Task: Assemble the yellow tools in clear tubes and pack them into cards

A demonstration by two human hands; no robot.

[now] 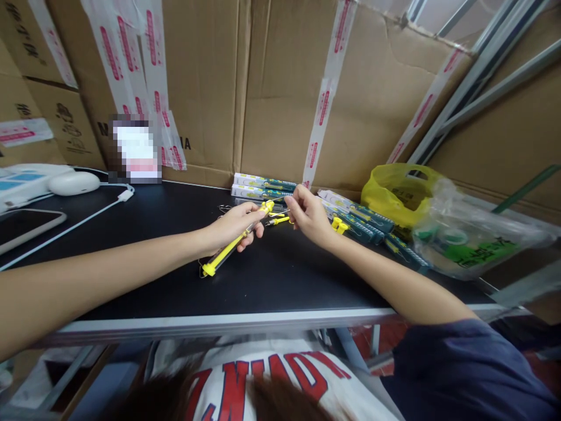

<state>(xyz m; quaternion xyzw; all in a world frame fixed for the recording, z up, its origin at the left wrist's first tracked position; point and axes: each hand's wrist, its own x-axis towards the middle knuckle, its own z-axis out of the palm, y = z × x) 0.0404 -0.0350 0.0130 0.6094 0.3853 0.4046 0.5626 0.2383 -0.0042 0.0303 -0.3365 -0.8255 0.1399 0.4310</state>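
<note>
My left hand (239, 225) is closed around a slim yellow-and-clear tube device (225, 255), which slants up toward the right. Its flared yellow end points down near me, with a thin wire loop beside it. My right hand (307, 215) pinches thin metal wire (280, 211) by the device's upper yellow end; exactly how the wire joins it is too small to tell. Behind the hands lies a small yellow-tipped piece (279, 221) on the black tabletop (280, 280). Another yellow part (339, 225) sits just beyond my right wrist.
Slim printed boxes (258, 191) lie along the cardboard wall (280, 88), and more boxes (363, 216) lie to the right. Beside these are a yellow plastic bag (381, 190) and a clear bag (473, 245). At left are a phone (30, 225), a white case (78, 183) and a cable (83, 221).
</note>
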